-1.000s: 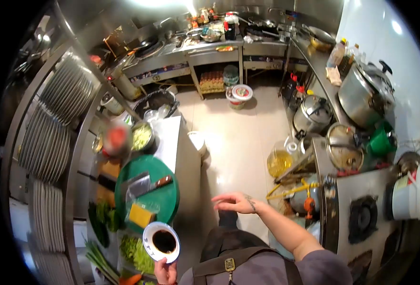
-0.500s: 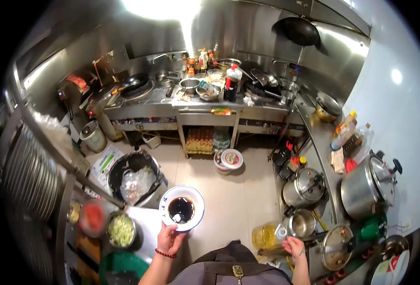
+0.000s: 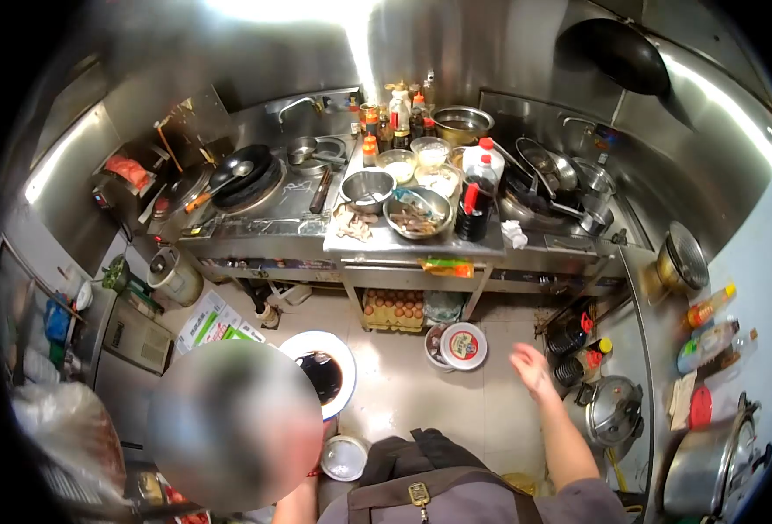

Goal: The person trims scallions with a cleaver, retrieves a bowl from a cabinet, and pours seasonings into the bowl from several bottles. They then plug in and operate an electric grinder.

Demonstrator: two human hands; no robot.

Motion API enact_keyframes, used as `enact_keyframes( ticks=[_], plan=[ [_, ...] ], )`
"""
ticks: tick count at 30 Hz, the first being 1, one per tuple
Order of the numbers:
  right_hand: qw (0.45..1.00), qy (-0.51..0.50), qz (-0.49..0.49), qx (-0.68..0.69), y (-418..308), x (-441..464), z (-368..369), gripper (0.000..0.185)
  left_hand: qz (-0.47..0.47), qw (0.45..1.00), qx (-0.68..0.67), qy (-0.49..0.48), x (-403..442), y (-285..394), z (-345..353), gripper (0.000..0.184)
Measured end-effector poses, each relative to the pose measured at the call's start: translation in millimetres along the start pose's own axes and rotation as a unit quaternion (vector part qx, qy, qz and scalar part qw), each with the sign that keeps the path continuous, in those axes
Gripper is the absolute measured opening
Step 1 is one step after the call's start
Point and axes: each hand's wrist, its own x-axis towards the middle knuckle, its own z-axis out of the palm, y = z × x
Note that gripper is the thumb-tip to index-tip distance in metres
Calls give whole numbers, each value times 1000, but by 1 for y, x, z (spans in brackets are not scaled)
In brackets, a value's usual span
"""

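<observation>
A round white bowl with a blue rim [image 3: 318, 341] is showing at seven o'clock, partly covered by a grey blur.
Nearest, that blur is smearing over the bare left hand [image 3: 297, 450] just beside the bowl, so I cannot tell whether its fingers are gripping; dark liquid [image 3: 321, 377] is lying inside the bowl. At eight o'clock a clear plastic bag [image 3: 64, 432] is bulging, its contents hard to make out. At four o'clock the bare right hand [image 3: 533, 368] is hanging open. Farther off, a white round-lidded tub [image 3: 463, 346] is standing at five o'clock. Farthest, a round black wok [image 3: 615, 55] is hanging between one and two o'clock.
</observation>
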Motion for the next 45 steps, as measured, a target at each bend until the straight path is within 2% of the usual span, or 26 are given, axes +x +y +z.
enact_keyframes(
  ticks=[1, 3, 4, 5, 6, 8, 10, 12, 13, 17, 21, 24, 25, 28, 30, 32, 34, 38, 41, 45],
  plan=[
    [997, -27, -78, 11, -48, 33, 26, 42, 22, 999, 15, 17, 15, 9, 10, 45],
    [989, -103, -106, 19, -123, 91, 63, 47, 45, 997, 44, 51, 53, 28, 15, 42],
    [987, -123, -95, 31, -160, 110, 79, 47, 61, 998, -2, 23, 77, 33, 5, 43],
    [983, -122, -135, 26, -183, 136, 88, 48, 69, 996, 15, 46, 100, 41, 19, 44],
    [978, -120, -167, 23, -196, 153, 101, 49, 71, 994, 38, 73, 116, 49, 28, 44],
    [976, -92, -183, 71, -222, 177, 117, 53, 99, 993, 20, 58, 164, 61, 29, 44],
    [983, -62, -118, 122, -245, 193, 128, 58, 86, 995, 6, 48, 212, 76, 33, 43],
    [979, -39, -106, 170, -260, 223, 140, 59, 41, 998, -26, 38, 257, 94, 31, 58],
    [971, -33, -111, 210, -274, 241, 149, 59, 66, 997, 13, 29, 277, 102, 48, 44],
    [944, -38, -181, 274, -345, 319, 197, 59, 59, 998, -1, 30, 360, 127, 76, 56],
    [912, -121, -209, 330, -402, 418, 287, 65, 64, 997, -11, 29, 433, 142, 97, 56],
    [915, -119, -198, 331, -411, 513, 374, 78, 88, 996, -3, 34, 480, 150, 113, 56],
    [950, -66, -184, 245, -418, 537, 399, 82, 68, 996, -7, 48, 494, 155, 107, 57],
    [972, 136, -144, 125, -428, 624, 461, 92, 51, 998, 14, 37, 540, 170, 115, 58],
    [961, 255, -80, 65, -445, 664, 474, 95, 21, 1000, 12, 13, 576, 182, 112, 58],
    [934, 352, -58, 28, -427, 728, 487, 96, -9, 1000, 21, 10, 616, 191, 95, 60],
    [921, 388, -40, 10, -426, 757, 488, 95, -23, 999, 32, -16, 652, 202, 106, 67],
    [897, 441, 23, 17, -422, 780, 492, 86, -102, 993, 39, -48, 721, 223, 98, 67],
    [859, 510, -2, 38, -414, 791, 505, 76, -107, 989, 74, -74, 763, 236, 109, 63],
    [862, 505, -39, -7, -408, 793, 509, 66, -148, 979, 55, -128, 819, 241, 108, 68]
  ],
)
